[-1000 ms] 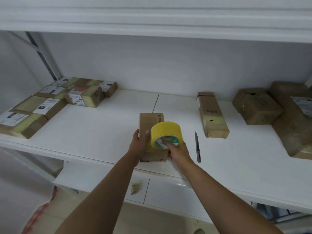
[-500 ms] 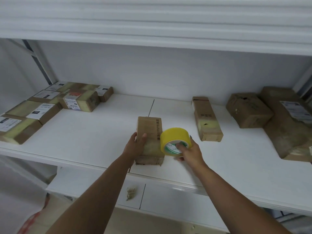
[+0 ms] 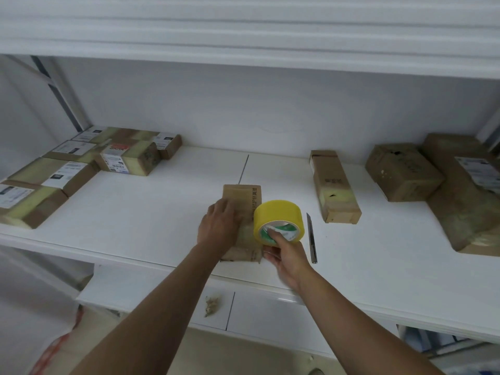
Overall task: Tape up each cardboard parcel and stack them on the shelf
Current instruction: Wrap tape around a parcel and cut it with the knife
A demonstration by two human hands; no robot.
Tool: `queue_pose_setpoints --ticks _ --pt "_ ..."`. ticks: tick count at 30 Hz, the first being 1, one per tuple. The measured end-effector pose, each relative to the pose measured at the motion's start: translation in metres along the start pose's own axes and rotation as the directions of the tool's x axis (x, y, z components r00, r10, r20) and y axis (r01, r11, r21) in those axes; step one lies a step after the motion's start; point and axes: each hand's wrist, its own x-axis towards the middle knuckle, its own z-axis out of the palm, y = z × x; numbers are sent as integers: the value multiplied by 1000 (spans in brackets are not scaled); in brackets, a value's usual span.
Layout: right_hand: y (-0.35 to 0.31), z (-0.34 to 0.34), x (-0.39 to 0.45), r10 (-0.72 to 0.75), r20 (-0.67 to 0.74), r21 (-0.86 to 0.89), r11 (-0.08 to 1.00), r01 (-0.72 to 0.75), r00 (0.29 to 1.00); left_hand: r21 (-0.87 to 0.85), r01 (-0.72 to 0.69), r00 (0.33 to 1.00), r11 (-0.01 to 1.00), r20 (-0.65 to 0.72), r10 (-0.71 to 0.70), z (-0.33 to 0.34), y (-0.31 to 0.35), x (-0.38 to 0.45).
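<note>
While the left hand point(image 3: 220, 226) lies flat hiding the parcel point(image 3: 243, 220), the right hand point(image 3: 286, 255) grips the tape roll point(image 3: 278, 219).

Utility knife point(image 3: 311, 237) on white surface; debris point(image 3: 212, 304) below.

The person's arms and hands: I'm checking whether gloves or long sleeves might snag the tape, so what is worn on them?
Nothing that shows. The left hand and right hand are bare, with no gloves, rings or wristbands visible. Both forearms are uncovered from the wrists down to the picture's lower edge, so no sleeve or cuff appears; anything worn higher up is out of view.
</note>
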Motion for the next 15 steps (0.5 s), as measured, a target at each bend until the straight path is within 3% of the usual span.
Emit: queue_pose_setpoints --ticks 3,8,15 --pt "1 1 1 -8 8 -47 999 8 1000 47 -61 997 997 60 58 -3 4 7" --pt "-2 0 3 -15 10 -89 996 16 1000 134 8 997 991 73 -18 -1 18 13" --pt "-7 0 1 -57 23 -141 988 59 998 -59 -104 990 993 88 109 20 10 12"
